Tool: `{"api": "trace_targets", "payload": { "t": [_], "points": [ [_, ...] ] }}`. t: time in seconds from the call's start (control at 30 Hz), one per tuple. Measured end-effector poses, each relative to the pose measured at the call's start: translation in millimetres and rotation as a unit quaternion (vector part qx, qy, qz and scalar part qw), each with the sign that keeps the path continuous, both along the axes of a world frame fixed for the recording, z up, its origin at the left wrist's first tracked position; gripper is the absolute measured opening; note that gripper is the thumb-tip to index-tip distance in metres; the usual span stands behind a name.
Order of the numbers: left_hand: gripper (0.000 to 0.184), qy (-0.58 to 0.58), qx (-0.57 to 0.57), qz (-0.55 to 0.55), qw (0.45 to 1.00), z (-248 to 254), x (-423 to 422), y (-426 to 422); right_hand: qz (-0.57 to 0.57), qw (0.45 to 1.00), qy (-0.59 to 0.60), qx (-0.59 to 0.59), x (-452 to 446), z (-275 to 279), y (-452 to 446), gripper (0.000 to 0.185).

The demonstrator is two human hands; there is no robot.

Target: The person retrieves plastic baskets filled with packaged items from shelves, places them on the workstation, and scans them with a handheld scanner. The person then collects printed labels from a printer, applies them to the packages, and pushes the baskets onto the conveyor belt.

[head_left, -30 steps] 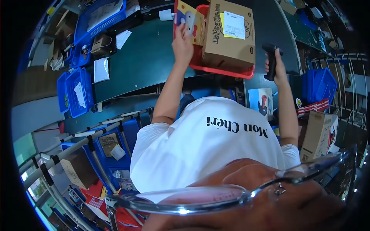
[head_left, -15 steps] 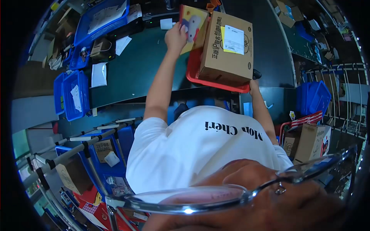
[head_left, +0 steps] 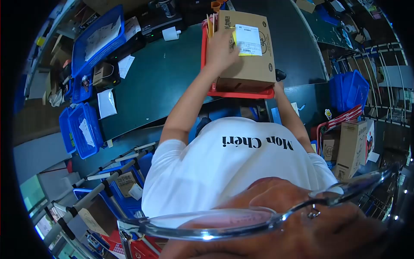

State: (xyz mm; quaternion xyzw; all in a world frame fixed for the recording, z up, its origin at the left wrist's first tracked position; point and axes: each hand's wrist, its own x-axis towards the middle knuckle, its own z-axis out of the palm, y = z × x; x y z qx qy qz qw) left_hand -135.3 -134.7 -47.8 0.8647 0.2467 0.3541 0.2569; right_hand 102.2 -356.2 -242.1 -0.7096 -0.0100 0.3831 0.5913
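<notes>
A cardboard box [head_left: 243,71] with printed characters sits in a red basket [head_left: 241,94] on the dark green table. On its top are a white shipping label [head_left: 249,36] and a yellow slip beneath it. My left hand [head_left: 221,49] is over the box's left side, its fingers apart beside the label and holding nothing. Thin yellow-edged sheets or envelopes [head_left: 210,26] stand between the basket's left wall and the box. My right hand [head_left: 279,89] grips the basket's near right corner; its fingers are partly hidden. A black object [head_left: 280,75] lies just beyond that hand.
To the left are a large blue basket [head_left: 120,39] of papers, smaller blue bins [head_left: 95,146] and a white packet [head_left: 107,103]. A white roll [head_left: 170,33] sits by a black machine. On the right stand blue bins [head_left: 350,93] and a carton [head_left: 350,149].
My left hand has let go of the yellow picture folder, which now seems to be in the basket's left side, and has moved right over the box. My right hand stays at the basket corner.
</notes>
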Motion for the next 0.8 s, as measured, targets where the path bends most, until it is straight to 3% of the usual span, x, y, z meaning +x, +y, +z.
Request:
{"api": "trace_targets", "payload": {
  "t": [0.07,0.1,0.17,0.23,0.3,0.37,0.4,0.43,0.5,0.53,0.57,0.63,0.67,0.7,0.73,0.77,0.8],
  "points": [
    [0.099,0.101,0.072,0.023,0.992,-20,59,-4,0.0,1.0,-0.016,-0.012,2,-3,-1,0.042],
    [0.119,0.182,0.035,-0.001,0.983,-21,71,-5,0.002,0.999,-0.029,-0.017,2,-4,-1,0.042],
    [0.123,0.377,0.076,-0.124,0.915,-18,74,-28,-0.007,0.999,-0.037,-0.001,2,-8,1,0.043],
    [0.115,0.366,0.181,-0.231,0.883,-16,54,-66,-0.015,0.998,-0.064,0.011,2,-14,3,0.043],
    [0.072,0.2,0.266,-0.248,0.91,-34,39,-90,-0.027,0.991,-0.132,0.016,6,-28,5,0.044],
    [0.069,0.107,0.122,-0.267,0.95,-27,45,-92,-0.039,0.964,-0.262,0.015,11,-44,6,0.045],
    [0.058,0.044,0.119,-0.259,0.958,-10,55,-90,-0.046,0.941,-0.335,0.004,14,-57,3,0.046],
    [0.048,-0.019,0.114,-0.249,0.962,7,70,-87,-0.066,0.99,-0.127,0.015,-10,0,4,0.05],
    [0.04,0.006,0.347,-0.183,0.92,29,107,-84,0.002,0.957,-0.162,-0.242,-1,-1,5,0.053],
    [0.033,0.061,0.404,-0.18,0.895,26,131,-83,-0.004,0.951,-0.173,-0.258,-9,14,3,0.053],
    [0.033,0.059,0.406,-0.19,0.892,28,147,-83,0.005,0.973,-0.115,-0.198,32,-82,1,0.053],
    [0.03,0.352,0.544,-0.202,0.735,29,174,-87,0.004,0.962,-0.165,-0.219,-6,1,-1,0.055],
    [0.027,0.39,0.539,-0.218,0.714,16,188,-86,0.006,0.979,-0.114,-0.172,11,-41,-1,0.056],
    [0.024,0.427,0.534,-0.231,0.692,2,199,-86,0.001,0.979,-0.108,-0.171,7,-32,-4,0.056],
    [0.034,0.504,0.497,-0.212,0.674,-13,208,-88,0.008,0.974,-0.117,-0.193,4,-21,-3,0.058],
    [0.034,0.505,0.5,-0.216,0.67,-18,209,-88,0.015,0.968,-0.127,-0.215,0,-7,-2,0.059],
    [0.041,0.412,0.469,-0.217,0.75,-20,208,-84,0.0,0.968,-0.148,-0.204,-4,-4,-4,0.057]
  ]
}}
